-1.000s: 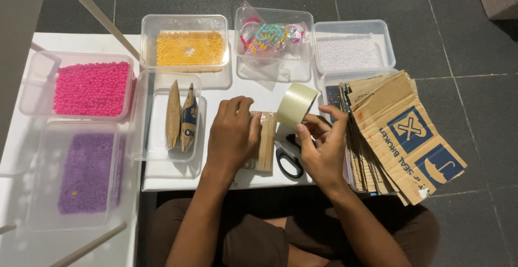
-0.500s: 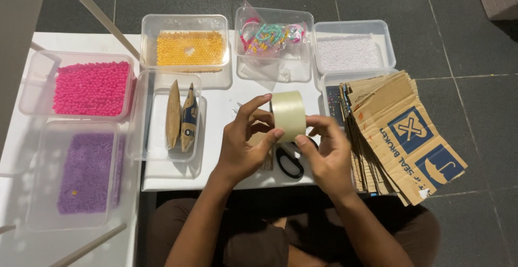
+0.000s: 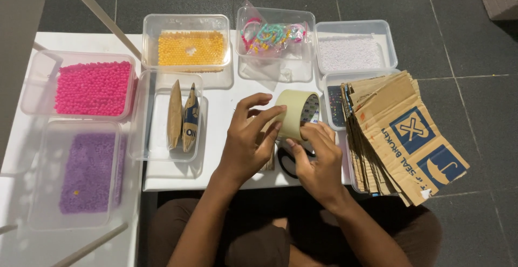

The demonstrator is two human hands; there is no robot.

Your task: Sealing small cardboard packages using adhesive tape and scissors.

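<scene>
tubs of beads line the left of the white table: a clear tub of pink beads, and below it a tub of purple beads. further right sits a tub of orange beads, and under that a clear tray holding two small filled kraft pouches lying side by side. next comes a tub of coloured bracelets in plastic bags.

in the middle, the left hand is partly curled, its fingers spread and resting on the outer face of a roll of beige packing tape, thumb towards the near edge. the roll is held upright above the table edge, between both hands. the right hand cups it from below and the side, fingertips pressed on the tape surface as if feeling for the loose end; no strip looks peeled free yet, so taping seems only at its start. black scissors lie on the table under the hands, mostly hidden.

to the right, a tub of white beads, then a fanned stack of flat kraft pouches printed blue, none visibly taped.
</scene>
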